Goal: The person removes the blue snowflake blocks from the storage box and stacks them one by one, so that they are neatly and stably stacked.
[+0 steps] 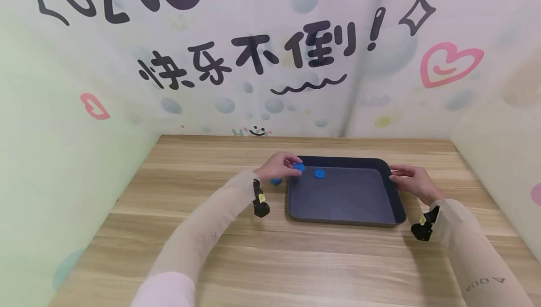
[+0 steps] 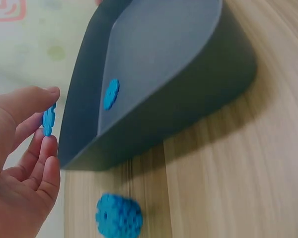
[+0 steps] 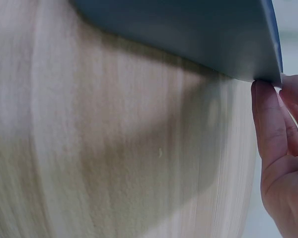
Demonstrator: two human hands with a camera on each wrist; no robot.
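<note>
Between thumb and fingertips my left hand (image 1: 280,166) pinches a blue notched disc (image 2: 48,120), held on edge just outside the tray wall in the left wrist view. The dark grey rectangular tray (image 1: 342,199) lies on the table. Inside it, close to the far wall, rests another blue notched disc (image 1: 320,173). A stack of similar blue discs (image 2: 119,215) stands on the table beside the tray's left end, partly behind my left hand in the head view. My right hand (image 1: 416,182) grips the tray's right rim near the far corner, fingertips on both sides of the edge.
The light wood table (image 1: 321,264) extends around the tray. A printed white curtain (image 1: 236,67) hangs behind its far edge, with pale side panels at left and right. Black wrist cameras (image 1: 260,203) hang below both sleeves.
</note>
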